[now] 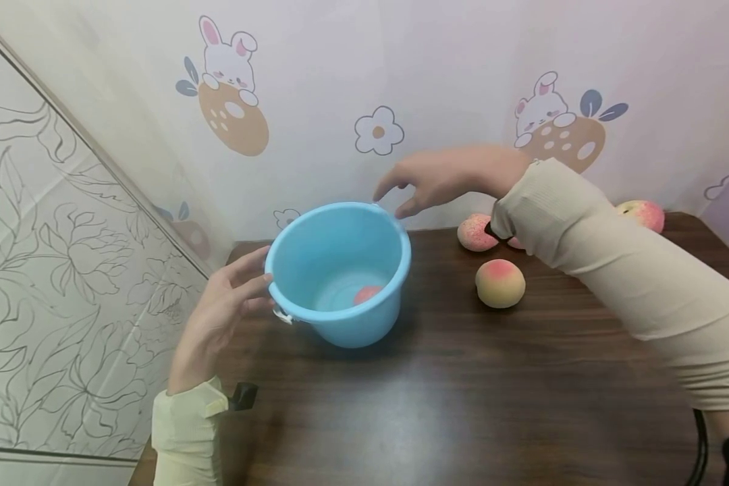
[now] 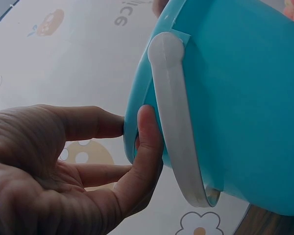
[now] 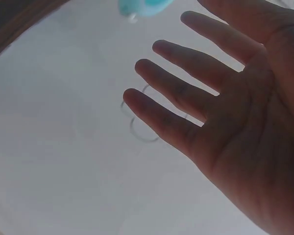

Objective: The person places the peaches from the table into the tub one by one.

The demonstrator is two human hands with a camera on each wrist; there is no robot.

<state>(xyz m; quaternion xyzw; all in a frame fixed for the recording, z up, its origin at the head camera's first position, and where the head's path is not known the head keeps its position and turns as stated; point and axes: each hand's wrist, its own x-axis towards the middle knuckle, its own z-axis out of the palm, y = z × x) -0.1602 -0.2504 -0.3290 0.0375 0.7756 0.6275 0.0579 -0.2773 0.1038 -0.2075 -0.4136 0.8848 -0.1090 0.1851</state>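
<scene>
A light blue bucket (image 1: pixel 358 329) stands on the dark wooden table, its white handle (image 2: pixel 179 122) hanging against the outer wall. Inside it, at the bottom, lies a pink peach (image 1: pixel 367 294). My left hand (image 1: pixel 221 304) pinches the bucket's rim on the left, thumb on one side and fingers on the other in the left wrist view. Over the right rim hovers my right hand (image 1: pixel 440 179), fingers spread and holding nothing; the right wrist view shows its bare palm. Right of the bucket sits a yellow-pink peach (image 1: pixel 501 283), with a speckled pink one (image 1: pixel 476 233) behind it.
Another peach (image 1: pixel 642 215) lies at the back right, beyond the right sleeve, which partly hides a further pink fruit (image 1: pixel 516 244). A wall covering with rabbit prints (image 1: pixel 316 101) rises behind the table (image 1: pixel 462 405). A flower-patterned panel (image 1: pixel 67 290) borders the left side.
</scene>
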